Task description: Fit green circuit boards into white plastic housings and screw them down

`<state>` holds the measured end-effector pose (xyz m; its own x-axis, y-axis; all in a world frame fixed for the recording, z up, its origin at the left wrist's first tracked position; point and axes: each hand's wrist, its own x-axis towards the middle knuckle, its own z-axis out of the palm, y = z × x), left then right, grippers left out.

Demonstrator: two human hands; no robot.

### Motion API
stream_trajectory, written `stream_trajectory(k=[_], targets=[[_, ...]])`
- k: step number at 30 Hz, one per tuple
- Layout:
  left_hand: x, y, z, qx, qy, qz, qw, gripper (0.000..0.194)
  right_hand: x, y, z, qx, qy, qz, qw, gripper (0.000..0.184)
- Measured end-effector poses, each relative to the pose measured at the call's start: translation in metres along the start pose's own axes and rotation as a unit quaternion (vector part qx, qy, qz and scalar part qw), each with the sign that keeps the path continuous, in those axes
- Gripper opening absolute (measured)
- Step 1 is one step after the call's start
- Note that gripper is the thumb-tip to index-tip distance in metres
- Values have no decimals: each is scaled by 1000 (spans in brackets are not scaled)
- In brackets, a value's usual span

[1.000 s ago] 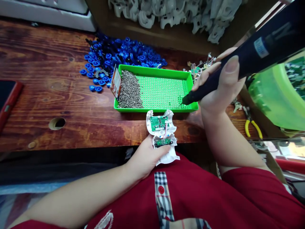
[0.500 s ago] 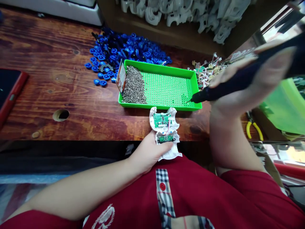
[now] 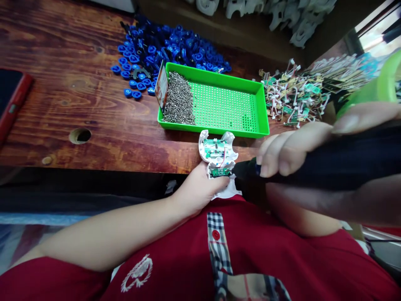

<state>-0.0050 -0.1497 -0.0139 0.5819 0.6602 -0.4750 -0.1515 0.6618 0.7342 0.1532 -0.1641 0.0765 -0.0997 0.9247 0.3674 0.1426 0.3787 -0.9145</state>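
My left hand [image 3: 196,193] grips a white plastic housing [image 3: 218,164] with two small green circuit boards inside, held at the near edge of the wooden table [image 3: 72,108]. My right hand [image 3: 297,152] is wrapped round a dark electric screwdriver [image 3: 316,165]. Its tip points left and sits right beside the housing's lower board. Behind them lies a green perforated tray [image 3: 219,106] with a heap of small metal screws [image 3: 178,102] at its left end.
A pile of blue plastic caps [image 3: 163,48] lies behind the tray. Loose wired circuit boards [image 3: 294,94] are spread at the right, near a green tub [image 3: 376,90]. A red-edged phone [image 3: 11,100] sits at the far left. White plastic shells [image 3: 282,12] are heaped at the back.
My right hand has brought the screwdriver from the tray's right corner down and toward me, to the housing. My left hand has kept the housing in place. The view has tilted down.
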Motion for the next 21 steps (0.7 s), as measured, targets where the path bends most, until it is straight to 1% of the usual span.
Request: stream_trajectory(k=[2, 4, 9, 11, 13, 15, 16, 19, 21], targets=[[0, 0, 0, 1, 0, 2, 1000, 35, -2, 10, -6, 24, -7, -5, 1000, 42], [0, 0, 0, 7, 3, 1, 1000, 30, -3, 13, -9, 29, -3, -7, 1000, 39], [0, -3, 0, 1, -3, 19, 1000, 42, -1, 5, -6, 16, -62, 17, 998, 38], [0, -5, -1, -8, -12, 23, 1000, 43, 0, 6, -5, 41, -44, 3, 998, 38], [0, -8, -2, -12, -18, 24, 999, 43, -1, 9, -2, 71, -34, -11, 997, 33], [1, -9, -3, -12, -18, 28, 999, 41, -2, 9, 2, 73, -37, -5, 997, 26], [1, -10, -3, -10, -16, 30, 999, 40, -3, 8, 4, 67, -31, 7, 997, 26], [1, -9, -2, -6, -9, 32, 999, 40, -6, 3, 12, 71, 7, 39, 997, 33], [0, -7, -1, -3, -1, 25, 1000, 39, -8, 1, 12, 94, 16, 41, 995, 39]])
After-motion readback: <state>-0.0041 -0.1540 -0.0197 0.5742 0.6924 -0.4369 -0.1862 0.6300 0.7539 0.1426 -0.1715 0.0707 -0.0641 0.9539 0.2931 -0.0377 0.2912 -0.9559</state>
